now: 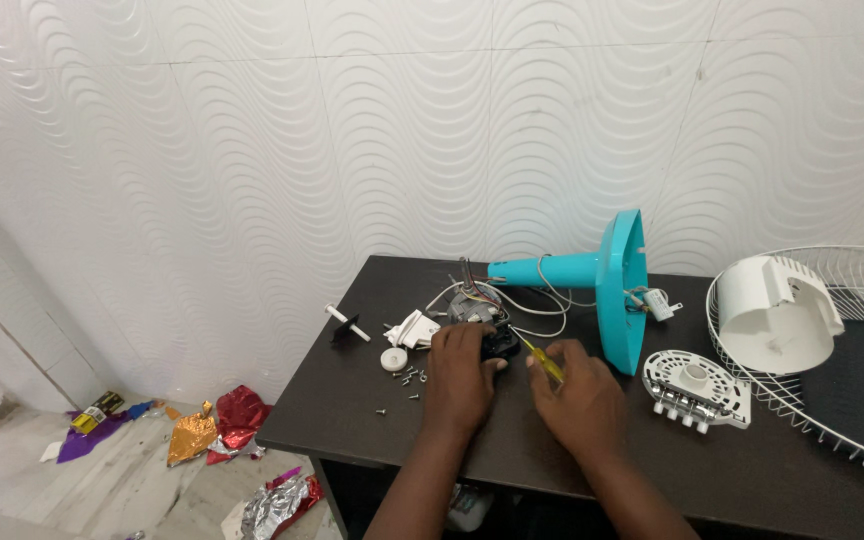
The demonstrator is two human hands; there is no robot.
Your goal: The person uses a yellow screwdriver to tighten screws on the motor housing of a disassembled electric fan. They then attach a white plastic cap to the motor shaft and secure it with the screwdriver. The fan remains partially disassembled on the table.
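- Left hand (460,372) is closed over a small black motor part (500,344) and pins it to the dark tabletop (352,420), near the middle of the view.
- Right hand (580,395) grips a yellow-handled screwdriver (544,364); its tip points toward 10 o'clock and meets the black part.
- Loose wires (532,310) run from the part toward 1 o'clock to a turquoise fan stand (592,280) lying on its side, round base upright.
- At 9 o'clock of the left hand: scattered small screws (407,378), a white round knob (393,360), a white plastic piece (412,328), and a black piece with a white shaft (347,324).
- At 3 o'clock of the right hand: a white switch panel with buttons (697,390); beyond it a white motor cover (777,312) sits in a white wire fan guard (852,400).
- On the floor at 8 o'clock: crumpled foil wrappers (217,430).
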